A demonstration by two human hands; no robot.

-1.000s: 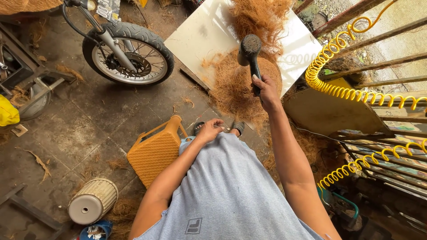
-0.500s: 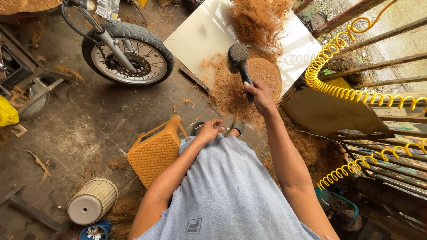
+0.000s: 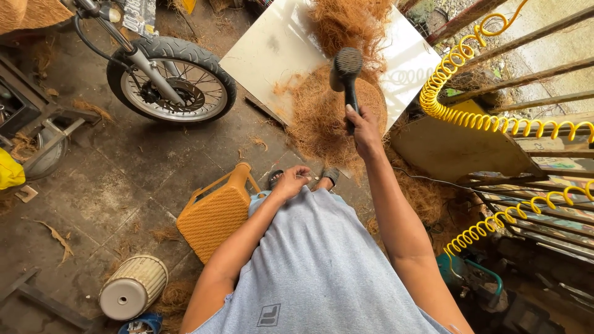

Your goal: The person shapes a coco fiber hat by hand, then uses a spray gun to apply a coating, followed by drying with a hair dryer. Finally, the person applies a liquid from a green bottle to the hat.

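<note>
Since the earlier frames the right hand (image 3: 364,127) has swung its black brush (image 3: 345,74) back and forth over the fibre, and the brush head now sits higher and a little to the right of where it was half a second ago; the left hand (image 3: 291,182) has stayed at the person's lap. Going from the left, a yellow bag (image 3: 9,173) shows at the edge, and lower down a cream ribbed bin (image 3: 133,287) lies on its side on the concrete floor (image 3: 124,179), its closed base toward the camera, so its contents cannot be seen. Above it stands a motorcycle wheel (image 3: 170,83). Next comes an orange woven stool (image 3: 216,213), tipped over just beside the person's knee. The left hand rests there with its fingers loosely curled, holding nothing that can be made out. Further right, a round mat of brown coconut fibre (image 3: 318,117) lies partly on a white board (image 3: 272,52), with a loose heap of the same fibre (image 3: 349,21) behind it. The right hand's fingers are closed tight around the brush handle, the head raised above the mat. A yellow coiled hose (image 3: 482,120) hangs at the far right.
</note>
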